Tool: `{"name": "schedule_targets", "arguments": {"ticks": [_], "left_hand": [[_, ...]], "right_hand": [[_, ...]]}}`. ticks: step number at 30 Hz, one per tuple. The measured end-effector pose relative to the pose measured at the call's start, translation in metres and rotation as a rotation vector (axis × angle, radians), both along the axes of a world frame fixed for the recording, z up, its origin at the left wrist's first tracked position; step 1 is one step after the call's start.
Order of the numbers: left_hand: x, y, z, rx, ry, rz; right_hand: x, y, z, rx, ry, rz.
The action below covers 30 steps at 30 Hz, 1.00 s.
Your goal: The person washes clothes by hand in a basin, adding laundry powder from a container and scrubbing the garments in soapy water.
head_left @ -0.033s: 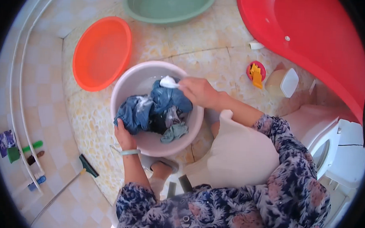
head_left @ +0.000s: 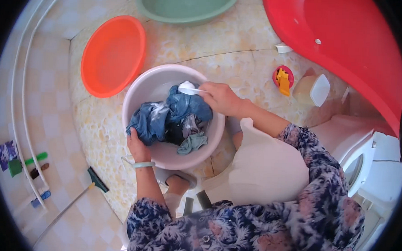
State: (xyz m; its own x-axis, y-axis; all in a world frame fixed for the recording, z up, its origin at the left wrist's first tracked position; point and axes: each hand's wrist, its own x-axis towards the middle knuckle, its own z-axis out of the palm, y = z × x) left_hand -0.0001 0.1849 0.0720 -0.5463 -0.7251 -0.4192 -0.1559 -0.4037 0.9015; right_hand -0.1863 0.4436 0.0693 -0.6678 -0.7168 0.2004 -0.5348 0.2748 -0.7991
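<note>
A pale pink basin on the floor holds several wet-looking clothes. Among them is a blue garment with white powder on its folds, next to a dark cloth and a grey-green cloth. My right hand pinches the handle of a white spoon. White powder is heaped in the spoon, just above the garment at the basin's far side. At the left rim, my left hand grips an edge of the blue garment; some of its fingers are hidden.
An orange basin stands to the far left, with a green basin beyond. A red tub fills the far right. Near it are a small red container with yellow pieces and a white-lidded tub. A toilet stands right, a squeegee left.
The spoon has tilted slightly in my right hand, so its handle and powder show more clearly. My left hand stays at the garment. The whole view has shifted slightly.
</note>
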Motion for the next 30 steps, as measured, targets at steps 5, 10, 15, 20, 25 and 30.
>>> {"name": "schedule_targets", "arguments": {"ticks": [5,10,15,20,25,30], "left_hand": [[-0.003,-0.001,-0.009,-0.022,-0.146,-0.024],[-0.008,0.015,-0.006,0.006,-0.144,0.013],[-0.013,0.026,-0.003,-0.053,-0.200,-0.035],[-0.010,0.008,-0.030,-0.137,-0.211,-0.028],[-0.005,-0.001,-0.021,-0.135,-0.200,-0.053],[-0.019,0.012,-0.025,-0.109,-0.226,-0.109]], "right_hand": [[-0.026,0.055,0.009,-0.254,-0.943,-0.307],[-0.048,0.152,0.014,-0.842,-1.115,-0.582],[-0.045,0.275,0.014,-1.412,-0.971,-0.830],[-0.043,0.349,-0.006,-0.737,-0.401,-1.894],[-0.072,0.369,-0.013,0.841,-0.197,-1.389],[-0.087,0.419,-0.042,1.193,-0.308,-1.154]]}}
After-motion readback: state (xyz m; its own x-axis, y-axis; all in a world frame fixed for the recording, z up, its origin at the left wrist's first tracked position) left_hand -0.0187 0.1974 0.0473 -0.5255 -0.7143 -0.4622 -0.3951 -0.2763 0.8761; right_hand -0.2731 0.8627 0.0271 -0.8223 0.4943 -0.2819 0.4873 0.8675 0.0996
